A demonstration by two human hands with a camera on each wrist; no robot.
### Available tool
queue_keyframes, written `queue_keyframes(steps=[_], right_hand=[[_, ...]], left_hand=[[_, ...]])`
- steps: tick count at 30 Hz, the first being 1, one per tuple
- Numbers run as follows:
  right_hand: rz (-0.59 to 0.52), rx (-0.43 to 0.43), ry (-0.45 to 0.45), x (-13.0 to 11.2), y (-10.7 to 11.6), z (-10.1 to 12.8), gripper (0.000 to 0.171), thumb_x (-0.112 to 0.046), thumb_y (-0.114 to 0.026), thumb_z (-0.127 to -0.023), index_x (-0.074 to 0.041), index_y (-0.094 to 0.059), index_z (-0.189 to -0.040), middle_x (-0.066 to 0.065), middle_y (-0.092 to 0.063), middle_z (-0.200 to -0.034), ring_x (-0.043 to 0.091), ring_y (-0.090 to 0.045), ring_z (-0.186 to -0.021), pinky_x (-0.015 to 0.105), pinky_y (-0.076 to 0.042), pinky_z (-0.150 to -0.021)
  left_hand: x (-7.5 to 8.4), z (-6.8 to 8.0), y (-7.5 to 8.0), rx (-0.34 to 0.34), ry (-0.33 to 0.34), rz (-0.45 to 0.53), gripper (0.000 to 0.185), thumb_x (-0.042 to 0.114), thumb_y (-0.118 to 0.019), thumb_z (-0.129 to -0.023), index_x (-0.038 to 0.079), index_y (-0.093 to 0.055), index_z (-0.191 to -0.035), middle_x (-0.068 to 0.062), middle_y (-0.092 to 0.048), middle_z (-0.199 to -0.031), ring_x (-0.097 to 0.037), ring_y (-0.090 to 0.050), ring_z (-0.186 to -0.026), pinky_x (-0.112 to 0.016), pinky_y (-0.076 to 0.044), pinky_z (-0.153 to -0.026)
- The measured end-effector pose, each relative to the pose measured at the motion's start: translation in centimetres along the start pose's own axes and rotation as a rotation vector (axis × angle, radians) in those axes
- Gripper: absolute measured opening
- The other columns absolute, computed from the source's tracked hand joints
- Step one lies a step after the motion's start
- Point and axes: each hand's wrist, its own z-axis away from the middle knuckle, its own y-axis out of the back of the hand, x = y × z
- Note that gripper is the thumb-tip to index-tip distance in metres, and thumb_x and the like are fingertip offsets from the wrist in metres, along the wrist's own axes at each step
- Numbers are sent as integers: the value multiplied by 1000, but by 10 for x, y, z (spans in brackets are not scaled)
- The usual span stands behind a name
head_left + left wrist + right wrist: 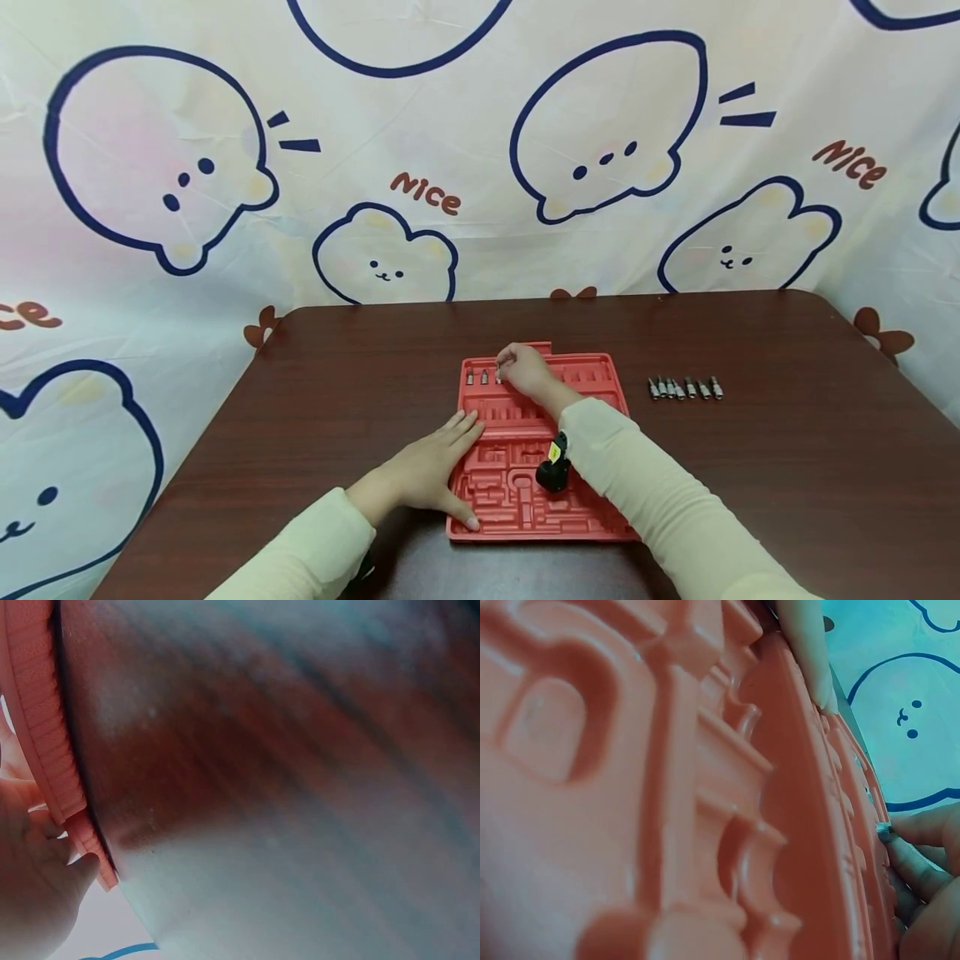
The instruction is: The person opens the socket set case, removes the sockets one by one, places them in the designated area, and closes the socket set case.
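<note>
A red molded tool-case tray with shaped slots lies on the table. My left hand rests on its left edge, fingers spread and thumb at the near left corner. At the tray's far row my right hand pinches a small metal bit between thumb and fingers, right at a slot. Two similar bits, one of them this bit, stand in slots just left of it. In the right wrist view the fingers of my right hand hide part of the held bit.
Several silver bits lie in a row on the brown table, right of the tray. A black wrist camera on my right wrist hangs over the tray. Behind the table hangs a cartoon-printed cloth.
</note>
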Motion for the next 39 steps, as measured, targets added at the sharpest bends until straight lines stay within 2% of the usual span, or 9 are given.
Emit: queue_keyframes(steps=[7,10,13,17,24,29,39], right_hand=[[-21,76,21,2,-2,1,6,-1,-58,-80,-2,-60,-86,5,-57,-75,17,-54,-68,31,-44,-67],[-80,128,40,3,-1,2,5,-3,-59,-80,-2,-61,-85,5,-58,-76,17,-54,-69,29,-44,-64],[-167,133,66,-1,3,3,9,-3,-58,-82,1,-59,-89,7,-58,-79,20,-55,-74,29,-44,-64],[-259,99,80,-9,12,9,13,-1,-56,-82,5,-56,-94,9,-57,-81,25,-56,-80,36,-45,-71],[-323,96,65,-14,38,21,17,-2,-55,-83,6,-54,-98,11,-57,-84,30,-55,-86,42,-42,-79],[-309,110,33,-10,61,31,17,-4,-54,-84,3,-55,-99,11,-57,-87,26,-54,-87,41,-41,-80],[-346,156,-10,11,110,51,27,-4,-51,-86,9,-48,-109,10,-54,-89,17,-55,-79,44,-38,-84]], left_hand=[[1,0,0,-16,11,8,117,72,-59,-52,8,-14,-139,-9,-7,-143,-22,-1,-129,-39,-22,-98],[2,-1,1,-18,11,8,117,71,-60,-52,9,-14,-139,-9,-7,-143,-22,-2,-129,-39,-23,-97],[3,0,3,-16,10,9,117,72,-59,-51,8,-13,-139,-9,-7,-143,-23,-2,-129,-40,-24,-97],[2,0,3,-15,11,13,118,72,-59,-51,8,-13,-139,-10,-7,-143,-23,-2,-129,-40,-24,-97],[3,0,4,-17,15,9,117,71,-59,-52,7,-14,-139,-10,-7,-143,-23,-2,-129,-40,-23,-97],[3,0,3,-19,13,10,117,71,-60,-52,7,-13,-139,-10,-7,-143,-23,-2,-129,-40,-22,-98],[2,-2,1,-6,0,0,119,72,-59,-51,6,-14,-139,-10,-7,-143,-24,-2,-129,-39,-22,-98]])
